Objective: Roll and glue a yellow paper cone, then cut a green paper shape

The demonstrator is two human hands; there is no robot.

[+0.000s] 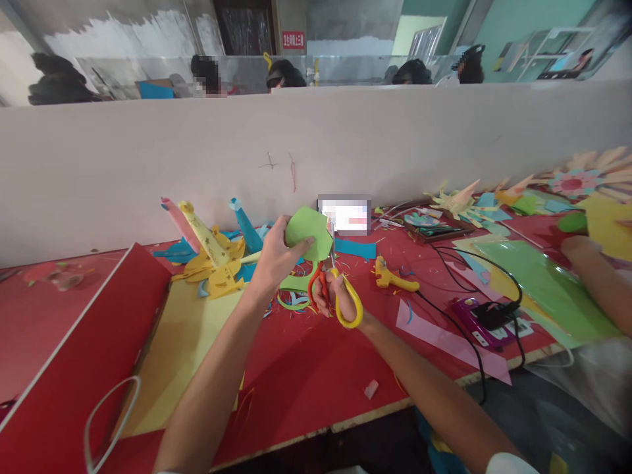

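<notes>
My left hand [280, 253] pinches a green piece of paper [307, 230] with a rounded, many-sided outline, thumb on its front face. In my right hand [336, 296] is a pair of scissors [351, 308] with one yellow and one red handle loop. Their blades point upward at the right edge of the green paper; whether they are apart is hard to make out. A curled green strip [296, 283] hangs or lies below the paper, above a scatter of thin paper scraps.
Paper cones and cut shapes [210, 247] stand at the left, beside yellow sheets [182, 349] and a red divider [89, 342]. A yellow glue gun [392, 276], its cable, a purple power box [481, 322] and pink strip [444, 339] lie right. Another person's arm [595, 280] is at far right.
</notes>
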